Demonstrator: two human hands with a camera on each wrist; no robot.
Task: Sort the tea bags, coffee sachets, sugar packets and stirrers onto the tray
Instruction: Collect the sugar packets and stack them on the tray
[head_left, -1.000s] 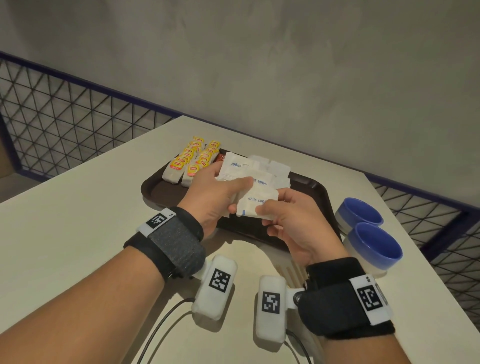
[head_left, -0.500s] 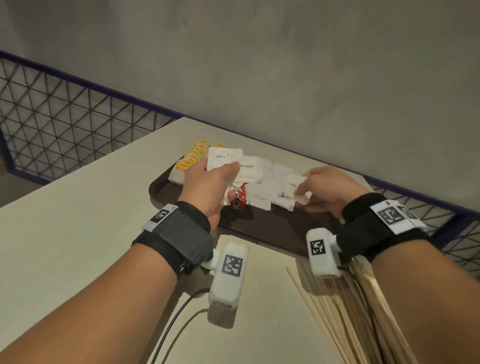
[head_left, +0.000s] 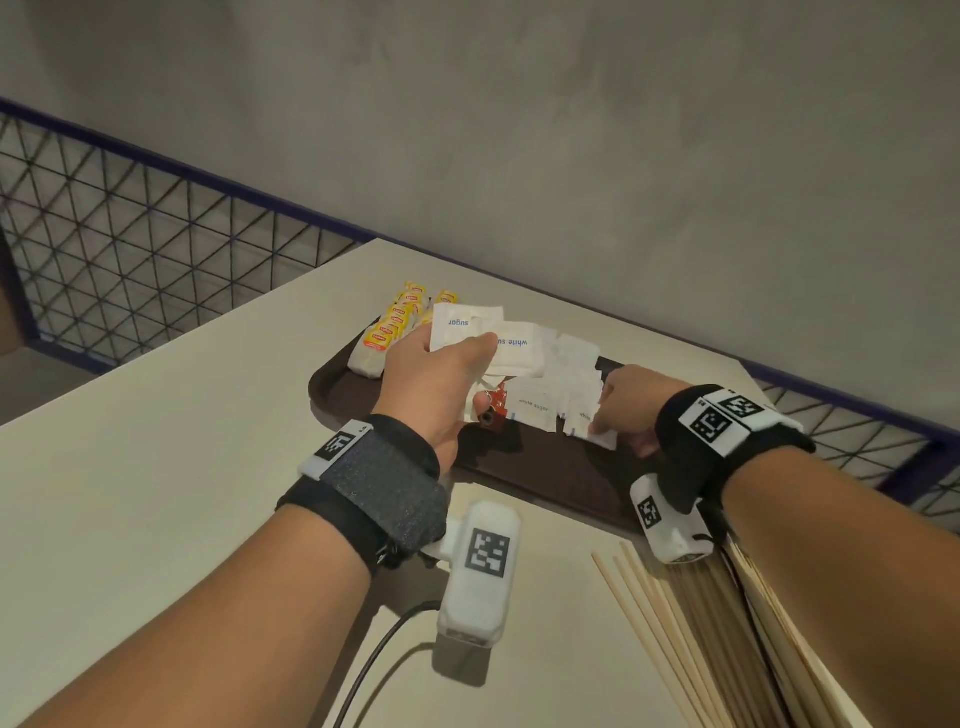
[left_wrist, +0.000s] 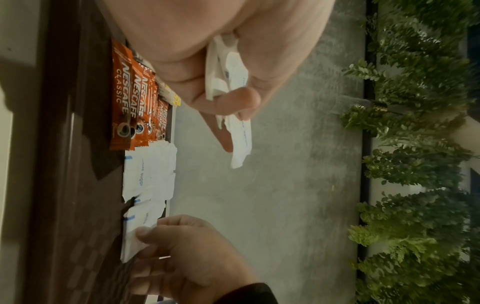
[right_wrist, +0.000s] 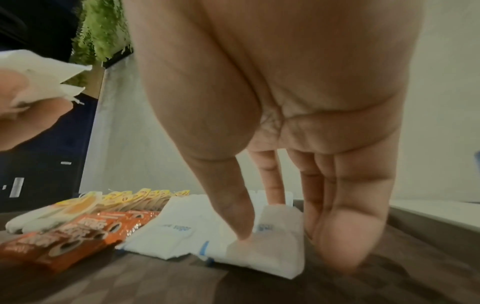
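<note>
A dark brown tray (head_left: 545, 478) lies on the pale table. Yellow-tagged tea bags (head_left: 387, 332) line its far left, and orange coffee sachets (left_wrist: 122, 98) sit beside them, mostly hidden behind my left hand in the head view. White sugar packets (head_left: 550, 400) are spread across the middle. My left hand (head_left: 436, 379) hovers above the tray and grips a fan of several sugar packets (head_left: 483, 332). My right hand (head_left: 634, 400) is down on the tray at the right end of the sugar row. Its thumb (right_wrist: 233, 216) and fingers pinch one sugar packet (right_wrist: 272, 253) that lies on the tray. Wooden stirrers (head_left: 675, 634) lie on the table.
The stirrers fan out on the table near its front right, partly under my right forearm. A black cable (head_left: 374, 654) trails from the left wrist camera. A wire mesh railing (head_left: 130, 249) runs past the table's far left edge, and a grey wall stands behind.
My right hand has carried one sugar packet away from the left hand's stack, to the right and down onto the tray. The left hand has lifted slightly with its remaining packets.
</note>
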